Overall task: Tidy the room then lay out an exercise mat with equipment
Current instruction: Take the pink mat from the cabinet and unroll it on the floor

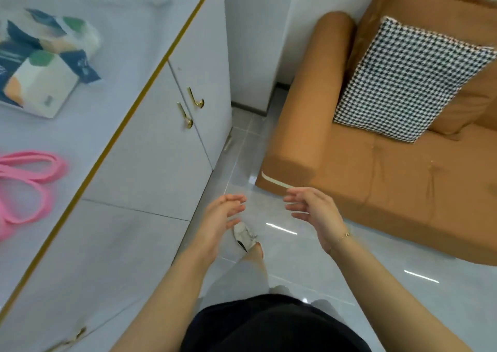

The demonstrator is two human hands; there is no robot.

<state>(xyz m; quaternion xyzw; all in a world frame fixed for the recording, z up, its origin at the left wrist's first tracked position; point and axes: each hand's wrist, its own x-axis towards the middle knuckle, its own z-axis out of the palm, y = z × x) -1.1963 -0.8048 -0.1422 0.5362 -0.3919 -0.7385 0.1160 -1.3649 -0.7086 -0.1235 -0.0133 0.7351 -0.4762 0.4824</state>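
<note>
Facing each other above the tiled floor (309, 247), the left hand (219, 222) and right hand (313, 214) hold nothing, fingers loosely spread. Pink resistance bands (25, 187) lie on the white cabinet (150, 161) top, left of the brown sofa (390, 174).

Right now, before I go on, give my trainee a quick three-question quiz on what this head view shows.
1. True or false: the pink resistance bands lie on the floor.
2. Which hand wears a thin bracelet?
3. The houndstooth cushion sits: A) on the cabinet, B) on the sofa, C) on the floor.

Key:
1. False: they lie on the cabinet top.
2. The right hand; the left hand is bare. Both hold nothing, fingers relaxed.
3. B, leaning against the back.
</note>
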